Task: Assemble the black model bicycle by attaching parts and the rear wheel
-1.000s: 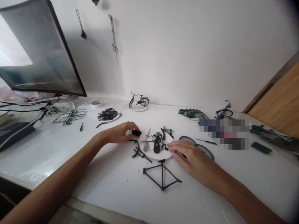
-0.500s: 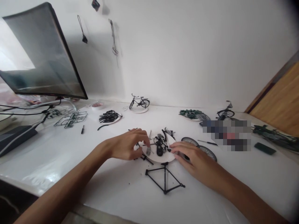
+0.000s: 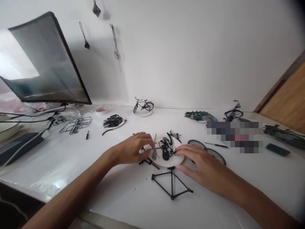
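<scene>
A white paper plate (image 3: 179, 161) holds small model bicycle parts: a black chain-guard-like piece (image 3: 165, 153), a curved black mudguard (image 3: 169, 138) and a grey part (image 3: 154, 155). My left hand (image 3: 135, 148) is at the plate's left side, thumb and forefinger a little apart near a thin dark rod; nothing shows in its grip. On the right rim rests my right hand (image 3: 199, 160), thumb and fingers spread beside the small parts. Nearer to me lies a black bicycle frame (image 3: 172, 184) with its saddle attached. A dark forked part (image 3: 149, 162) lies partly under my left hand.
Two spoked wheels (image 3: 215, 155) lie partly behind my right hand, near a screwdriver (image 3: 216, 145). Farther back are a plate of black parts (image 3: 114, 121), green parts (image 3: 196, 115) and an assembled model bicycle (image 3: 143, 105). A monitor (image 3: 51, 63) stands left.
The view has shifted slightly, moving everything a little rightward. My right thumb has moved away from the fingers, widening the gap. My left fingers have straightened slightly over the plate.
</scene>
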Action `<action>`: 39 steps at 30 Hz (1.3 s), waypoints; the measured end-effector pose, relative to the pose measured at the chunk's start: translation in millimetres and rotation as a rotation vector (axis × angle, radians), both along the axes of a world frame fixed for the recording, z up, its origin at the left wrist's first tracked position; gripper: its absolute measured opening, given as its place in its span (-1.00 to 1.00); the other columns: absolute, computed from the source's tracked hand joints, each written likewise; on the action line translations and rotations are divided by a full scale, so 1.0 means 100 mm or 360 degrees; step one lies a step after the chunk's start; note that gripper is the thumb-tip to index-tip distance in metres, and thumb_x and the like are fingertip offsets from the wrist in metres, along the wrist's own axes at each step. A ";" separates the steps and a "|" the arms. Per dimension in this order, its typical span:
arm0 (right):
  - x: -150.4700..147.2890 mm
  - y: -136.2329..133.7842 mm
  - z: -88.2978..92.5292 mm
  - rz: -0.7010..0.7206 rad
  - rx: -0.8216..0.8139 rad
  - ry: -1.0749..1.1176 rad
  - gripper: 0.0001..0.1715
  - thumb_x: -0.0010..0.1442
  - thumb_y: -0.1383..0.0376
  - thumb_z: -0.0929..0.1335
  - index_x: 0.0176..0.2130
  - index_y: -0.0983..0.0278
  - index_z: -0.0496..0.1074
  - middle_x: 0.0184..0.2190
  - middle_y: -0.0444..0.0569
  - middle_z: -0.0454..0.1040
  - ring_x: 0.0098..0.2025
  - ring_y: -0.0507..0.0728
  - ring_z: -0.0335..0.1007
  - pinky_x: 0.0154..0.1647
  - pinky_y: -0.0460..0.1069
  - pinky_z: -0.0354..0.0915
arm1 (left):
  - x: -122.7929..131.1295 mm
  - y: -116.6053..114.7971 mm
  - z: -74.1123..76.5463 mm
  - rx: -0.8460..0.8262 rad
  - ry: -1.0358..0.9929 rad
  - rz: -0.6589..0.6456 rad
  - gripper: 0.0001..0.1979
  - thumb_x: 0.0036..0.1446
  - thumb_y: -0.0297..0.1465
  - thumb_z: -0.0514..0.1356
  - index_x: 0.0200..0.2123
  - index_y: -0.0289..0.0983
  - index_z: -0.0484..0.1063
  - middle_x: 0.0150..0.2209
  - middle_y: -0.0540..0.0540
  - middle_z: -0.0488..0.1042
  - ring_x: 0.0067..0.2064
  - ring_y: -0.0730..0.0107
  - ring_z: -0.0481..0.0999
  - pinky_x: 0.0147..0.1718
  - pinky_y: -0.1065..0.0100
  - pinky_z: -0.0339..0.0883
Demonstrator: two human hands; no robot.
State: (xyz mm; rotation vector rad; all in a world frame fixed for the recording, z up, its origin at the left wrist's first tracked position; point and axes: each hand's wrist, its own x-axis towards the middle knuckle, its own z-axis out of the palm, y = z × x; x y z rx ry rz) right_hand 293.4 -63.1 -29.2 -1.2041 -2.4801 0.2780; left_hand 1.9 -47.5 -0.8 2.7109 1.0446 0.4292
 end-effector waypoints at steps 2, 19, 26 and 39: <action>0.01 -0.01 0.01 0.0033 -0.0009 -0.0025 -0.49 0.26 -0.01 0.34 0.11 0.15 0.43 0.17 0.02 0.42 0.23 0.30 0.29 0.22 0.24 0.29 | 0.08 -0.04 0.00 0.0016 0.0023 -0.0062 -0.80 0.24 -0.33 0.21 -0.09 -0.23 0.47 -0.11 -0.11 0.50 -0.08 0.22 0.45 0.01 0.13 0.28; -0.01 -0.02 0.12 -0.0061 0.0164 0.0012 -0.75 0.29 0.11 0.33 -0.10 0.20 0.40 0.08 0.02 0.46 0.13 0.24 0.36 0.12 0.14 0.30 | 0.10 0.02 -0.14 0.0055 -0.0073 -0.0124 -0.79 0.26 -0.58 0.08 -0.17 -0.29 0.48 -0.11 -0.15 0.49 -0.10 0.31 0.48 -0.08 0.26 0.38; -0.21 -0.30 0.25 0.0160 -0.0010 -0.0083 -0.72 0.27 0.08 0.36 -0.08 0.16 0.42 -0.27 -0.09 0.49 -0.30 0.12 0.42 -0.31 0.02 0.30 | 0.10 0.06 -0.19 0.0095 -0.0103 -0.0082 -0.79 0.27 -0.58 0.07 -0.19 -0.32 0.50 -0.13 -0.16 0.49 -0.12 0.32 0.48 -0.12 0.29 0.39; -0.30 -0.53 0.17 0.0310 0.0090 -0.0308 -0.84 0.14 0.47 0.30 -0.42 0.23 0.32 -0.51 -0.11 0.43 -0.51 0.08 0.34 -0.51 0.02 0.12 | 0.15 -0.06 -0.05 0.0185 -0.0378 0.0113 -0.73 0.37 -0.55 -0.01 0.06 -0.26 0.33 -0.06 -0.17 0.44 -0.05 0.33 0.43 -0.12 0.27 0.37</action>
